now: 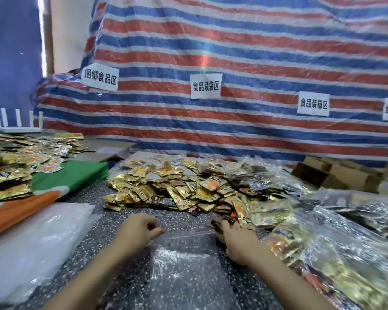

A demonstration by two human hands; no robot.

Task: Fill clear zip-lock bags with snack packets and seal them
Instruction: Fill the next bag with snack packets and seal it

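Head view: clear zip-lock bag (184, 253) lies flat, looks empty, on the bench (112, 220), mouth away from the person, btwn both hands. Left hand (139, 229) pinches the mouth's left corner; right hand (235, 240) clutches a few snack packets (217, 224) at the right corner. Best lift 1 lip so the mouth gapes, then slide packets in flat. Loose pile (188, 186) just beyond; filled bags (336, 253) to the right.

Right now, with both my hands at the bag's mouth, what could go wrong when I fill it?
1. The left hand pinches only one corner of the clear bag, which lies flat; its mouth may stay shut and packets miss it.
2. The right hand grips packets beside the loose pile; others may slide onto the bag.
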